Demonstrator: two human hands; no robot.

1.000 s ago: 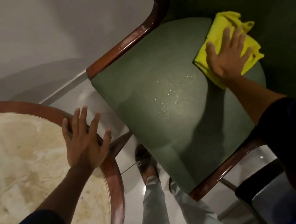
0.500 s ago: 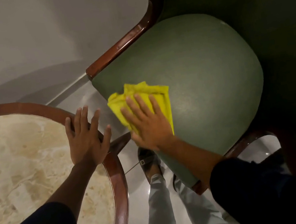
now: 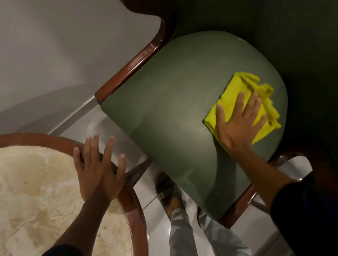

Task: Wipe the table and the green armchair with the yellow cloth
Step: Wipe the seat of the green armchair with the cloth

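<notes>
With our right hand spread flat on the folded yellow cloth, fingers released, at centre right, we should press evenly across the green padded armchair seat.

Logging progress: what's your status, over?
Right hand flat on folded yellow cloth, pressed to green armchair seat. Left hand open, braced on round marble table's wooden rim. Nothing obstructing.

We are seeing a plain grey wall rising far left, and pale glossy floor tiles shining dimly below.
</notes>
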